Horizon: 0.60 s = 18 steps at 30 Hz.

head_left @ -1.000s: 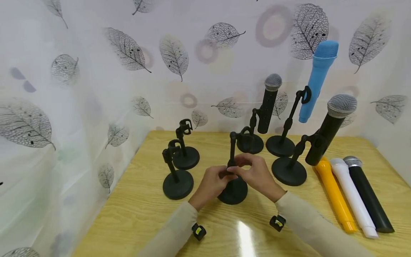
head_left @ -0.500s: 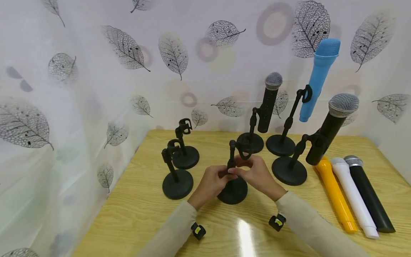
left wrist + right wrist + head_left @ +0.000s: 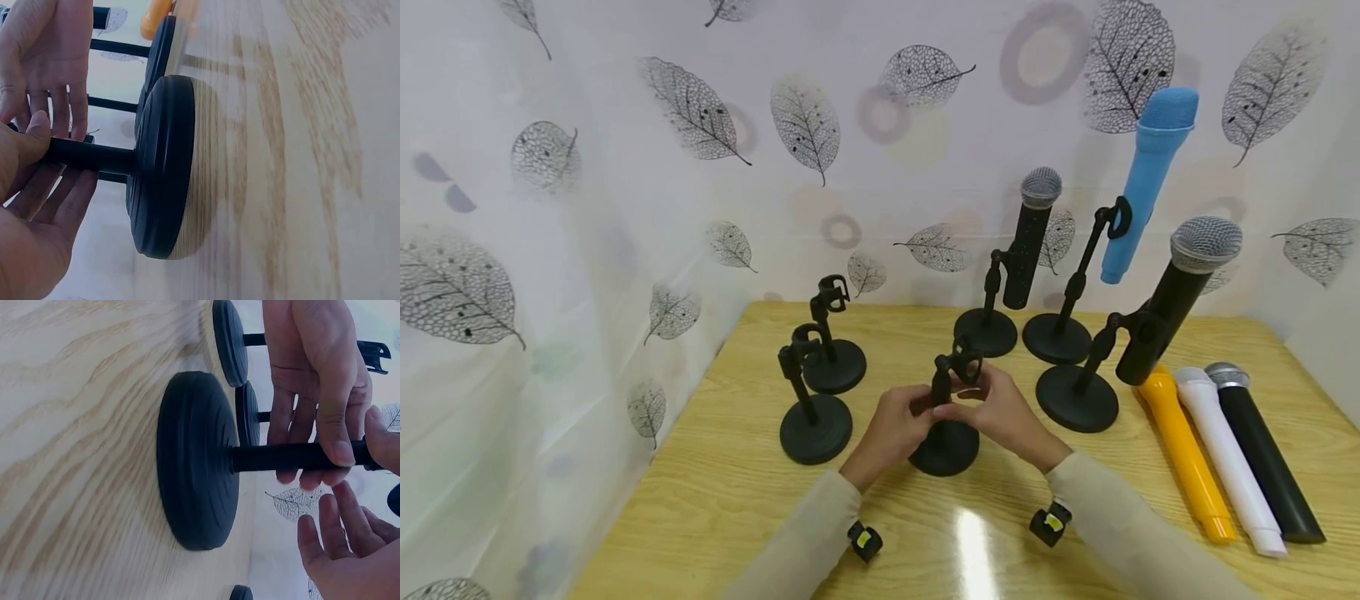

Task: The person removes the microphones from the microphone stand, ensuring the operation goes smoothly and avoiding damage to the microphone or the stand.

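Curtain (image 3: pixel 595 275): pale, printed with leaves, left of the middle stand and also running behind it.
Table (image 3: pixel 715 517): wood-grained, under the middle stand and reaching out on both sides of it.
Front left stand (image 3: pixel 815 429): black, upright, round base, just left of the middle stand, with a clip on top.
Rear left stand (image 3: pixel 838 367): similar, left of the middle stand and farther back.
Left hand (image 3: pixel 891 429): at the left side of the middle stand, gripping its post between thumb and fingers.
Middle stand (image 3: pixel 946 454): black, upright, its round base resting on the table, its post between both hands, its clip above them.
Right hand (image 3: pixel 1003 417): at the right side of the middle stand, pinching the upper post, thumb in front and index finger curled behind.
Small black microphone (image 3: pixel 1026 250): tilted, on a rear stand (image 3: pixel 985 333) behind the middle stand and slightly right.
Blue microphone (image 3: pixel 1141 200): slanting up from the clip of a tall stand (image 3: pixel 1057 338), right of the middle stand and behind.
Large black microphone (image 3: pixel 1172 300): tilted on a near stand (image 3: pixel 1077 398) to the middle stand's right.
Lying microphones: orange microphone (image 3: pixel 1187 458), white microphone (image 3: pixel 1228 462), then silver-headed black microphone (image 3: pixel 1266 454), side by side, well right of the middle stand.
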{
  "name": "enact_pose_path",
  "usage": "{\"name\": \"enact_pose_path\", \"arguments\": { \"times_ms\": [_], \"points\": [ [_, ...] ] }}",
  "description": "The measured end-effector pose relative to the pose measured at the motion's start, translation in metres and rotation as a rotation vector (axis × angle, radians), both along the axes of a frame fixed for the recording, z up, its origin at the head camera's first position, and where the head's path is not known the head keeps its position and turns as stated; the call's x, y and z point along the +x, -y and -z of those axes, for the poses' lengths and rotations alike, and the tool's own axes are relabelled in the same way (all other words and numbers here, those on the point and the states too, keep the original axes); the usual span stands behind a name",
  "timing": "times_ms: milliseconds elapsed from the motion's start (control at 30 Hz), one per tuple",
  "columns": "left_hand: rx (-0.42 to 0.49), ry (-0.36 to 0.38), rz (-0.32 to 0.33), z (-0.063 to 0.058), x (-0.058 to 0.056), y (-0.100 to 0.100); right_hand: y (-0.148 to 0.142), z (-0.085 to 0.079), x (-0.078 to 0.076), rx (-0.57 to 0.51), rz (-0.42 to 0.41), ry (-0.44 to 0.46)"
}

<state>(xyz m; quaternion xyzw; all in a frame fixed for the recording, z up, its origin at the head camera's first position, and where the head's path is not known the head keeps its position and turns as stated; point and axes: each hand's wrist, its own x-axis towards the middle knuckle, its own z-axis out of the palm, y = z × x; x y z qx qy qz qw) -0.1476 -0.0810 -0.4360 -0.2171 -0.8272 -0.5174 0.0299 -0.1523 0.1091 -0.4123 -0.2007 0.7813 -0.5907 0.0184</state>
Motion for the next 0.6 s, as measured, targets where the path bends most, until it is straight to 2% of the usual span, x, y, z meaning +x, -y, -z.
{"name": "enact_pose_path", "arguments": {
  "times_ms": [233,600],
  "points": [
    [0.002,-0.017,-0.051,0.001,-0.008,0.001,-0.023,0.001,0.009,0.074,0.025,-0.008],
    [-0.014,-0.049,-0.151,0.004,-0.040,0.011,-0.070,-0.002,0.034,0.263,0.066,-0.086]
  ]
}}
